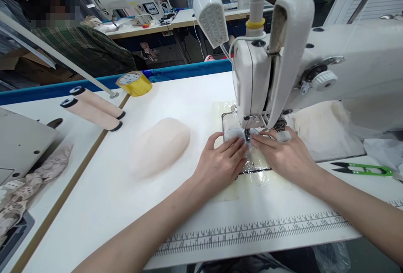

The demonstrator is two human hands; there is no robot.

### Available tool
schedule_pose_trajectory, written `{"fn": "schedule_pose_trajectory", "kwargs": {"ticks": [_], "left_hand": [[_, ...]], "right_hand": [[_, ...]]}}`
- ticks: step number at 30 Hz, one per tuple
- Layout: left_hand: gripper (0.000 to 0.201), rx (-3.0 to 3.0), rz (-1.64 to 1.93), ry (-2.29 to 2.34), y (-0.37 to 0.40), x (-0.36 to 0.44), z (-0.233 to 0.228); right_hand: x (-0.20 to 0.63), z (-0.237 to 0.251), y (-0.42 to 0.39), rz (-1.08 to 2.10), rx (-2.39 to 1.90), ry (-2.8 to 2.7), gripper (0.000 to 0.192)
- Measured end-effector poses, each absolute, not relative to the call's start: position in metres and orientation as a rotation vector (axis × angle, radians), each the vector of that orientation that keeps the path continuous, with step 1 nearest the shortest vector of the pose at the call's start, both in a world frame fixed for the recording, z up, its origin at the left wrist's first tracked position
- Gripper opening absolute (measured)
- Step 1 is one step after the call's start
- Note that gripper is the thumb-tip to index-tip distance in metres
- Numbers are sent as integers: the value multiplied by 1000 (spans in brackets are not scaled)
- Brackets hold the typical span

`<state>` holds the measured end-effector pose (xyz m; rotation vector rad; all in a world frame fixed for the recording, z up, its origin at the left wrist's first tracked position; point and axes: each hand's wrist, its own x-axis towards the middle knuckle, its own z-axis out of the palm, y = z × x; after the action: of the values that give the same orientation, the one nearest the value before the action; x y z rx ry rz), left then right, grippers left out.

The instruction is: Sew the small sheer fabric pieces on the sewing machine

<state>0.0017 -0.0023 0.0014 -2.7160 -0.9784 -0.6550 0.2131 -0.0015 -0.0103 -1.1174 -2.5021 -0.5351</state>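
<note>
My left hand (220, 159) lies flat on the machine bed, its fingertips pressing a small pale piece of fabric (234, 135) at the presser foot (247, 135) of a white sewing machine (252, 75). My right hand (283, 153) presses the same piece from the right side, fingers pointing at the needle area; a ring of tape sits on one finger. Both hands touch the fabric on the metal needle plate (227, 118).
A pale pink fabric pile (159, 145) lies to the left on the white table (189, 96). Green thread snips (365, 169) rest at right, a yellow tape roll (134, 83) and two thread cones (94, 109) at back left. A person sits beyond the table.
</note>
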Motion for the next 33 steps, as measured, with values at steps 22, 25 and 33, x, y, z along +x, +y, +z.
{"fn": "schedule_pose_trajectory", "kwargs": {"ticks": [22,25,33], "left_hand": [[30,-2681,-649,-1082,7,-5,0],[37,-2620,-553,-1126,8,-9,3],[17,-2505,-699,-983,4,-12,12]], "right_hand": [[211,-7,-1,-600,-1112,-2493,37],[209,-3,-4,-569,-1009,-2402,31],[198,7,-19,-210,-917,-2504,24]]}}
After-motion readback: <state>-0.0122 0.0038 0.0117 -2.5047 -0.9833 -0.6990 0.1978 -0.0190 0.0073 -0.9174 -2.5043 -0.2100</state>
